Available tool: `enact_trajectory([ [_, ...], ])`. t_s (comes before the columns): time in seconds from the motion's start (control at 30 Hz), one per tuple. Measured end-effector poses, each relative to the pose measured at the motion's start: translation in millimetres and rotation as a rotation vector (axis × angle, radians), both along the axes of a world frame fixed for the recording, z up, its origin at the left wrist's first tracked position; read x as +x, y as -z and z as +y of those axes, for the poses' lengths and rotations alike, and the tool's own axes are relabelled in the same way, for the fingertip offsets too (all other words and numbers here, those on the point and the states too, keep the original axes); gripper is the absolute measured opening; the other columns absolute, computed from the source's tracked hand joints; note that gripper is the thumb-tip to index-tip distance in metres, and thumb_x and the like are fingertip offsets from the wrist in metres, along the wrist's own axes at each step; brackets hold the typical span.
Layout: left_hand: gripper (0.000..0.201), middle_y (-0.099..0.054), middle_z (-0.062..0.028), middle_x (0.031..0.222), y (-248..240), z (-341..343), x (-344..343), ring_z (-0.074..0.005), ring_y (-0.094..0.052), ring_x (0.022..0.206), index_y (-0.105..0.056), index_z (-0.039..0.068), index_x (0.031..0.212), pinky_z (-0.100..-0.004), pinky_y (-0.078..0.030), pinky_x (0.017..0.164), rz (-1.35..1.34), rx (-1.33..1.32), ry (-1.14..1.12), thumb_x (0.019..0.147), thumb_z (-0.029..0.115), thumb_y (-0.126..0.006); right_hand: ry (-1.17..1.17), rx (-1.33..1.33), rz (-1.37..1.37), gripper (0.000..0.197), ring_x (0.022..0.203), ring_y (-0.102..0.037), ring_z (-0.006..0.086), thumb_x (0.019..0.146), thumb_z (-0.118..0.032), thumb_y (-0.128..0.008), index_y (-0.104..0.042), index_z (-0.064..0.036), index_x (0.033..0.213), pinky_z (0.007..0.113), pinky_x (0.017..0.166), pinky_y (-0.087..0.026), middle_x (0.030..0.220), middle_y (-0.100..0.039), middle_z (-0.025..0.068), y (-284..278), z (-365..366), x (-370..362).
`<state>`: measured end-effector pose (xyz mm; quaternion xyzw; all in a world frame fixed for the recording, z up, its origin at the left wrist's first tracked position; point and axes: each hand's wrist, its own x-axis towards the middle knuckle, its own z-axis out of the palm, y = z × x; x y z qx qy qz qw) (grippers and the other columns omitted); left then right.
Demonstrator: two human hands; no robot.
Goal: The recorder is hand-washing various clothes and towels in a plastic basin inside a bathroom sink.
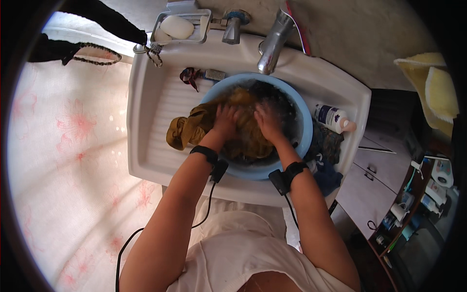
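A light blue round basin (307,124) stands in the white sink, holding water and wet clothes. A mustard-brown cloth (187,129) lies half in the water, with one bunched end hanging over the basin's left rim. On this cloth rests my left hand (226,120), palm down, its fingers spread. Beside it, my right hand (267,122) presses on the cloth with stretched fingers, slightly blurred. Dark cloth (272,92) floats in the far part of the basin. What lies under the water is hidden.
The sink (146,117) has a tap (275,44) at its back and a soap dish (206,30). A brush (214,74) lies behind the basin. To the right are a white bottle (332,118) and a dark blue cloth (327,178). A curtain (73,160) hangs left.
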<state>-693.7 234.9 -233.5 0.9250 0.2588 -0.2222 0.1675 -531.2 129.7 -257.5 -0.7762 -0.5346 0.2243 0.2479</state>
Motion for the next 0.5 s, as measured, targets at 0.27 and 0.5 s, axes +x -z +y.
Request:
enact_trajectory([
  [0.27,0.102,-0.032,-0.0173,0.143,-43.9,-10.8,-13.6,-0.0389,-0.026,0.134,-0.021,0.022,0.146,-0.0580,-0.019,0.107,-0.178,0.049,-0.089,0.063,0.041,-0.077,0.126,0.264,0.033,0.023,0.101,-0.060,0.0329,0.092,-0.017,-0.055,-0.063,-0.0045,0.109,0.037,0.086,-0.048,0.111,-0.063,0.0148,-43.5,-32.2,2.0],
  [0.5,0.069,-0.057,-0.0190,0.118,-104.3,-0.2,-34.5,-0.0367,-0.052,0.112,-0.031,0.023,0.143,-0.0452,-0.043,0.093,-0.025,-0.023,-0.331,0.080,0.006,-0.051,0.218,0.141,0.315,0.026,0.092,-0.064,0.0240,0.090,-0.023,-0.061,-0.063,-0.0035,0.107,0.033,0.078,-0.049,0.099,-0.066,0.0121,-124.1,-70.6,2.8],
])
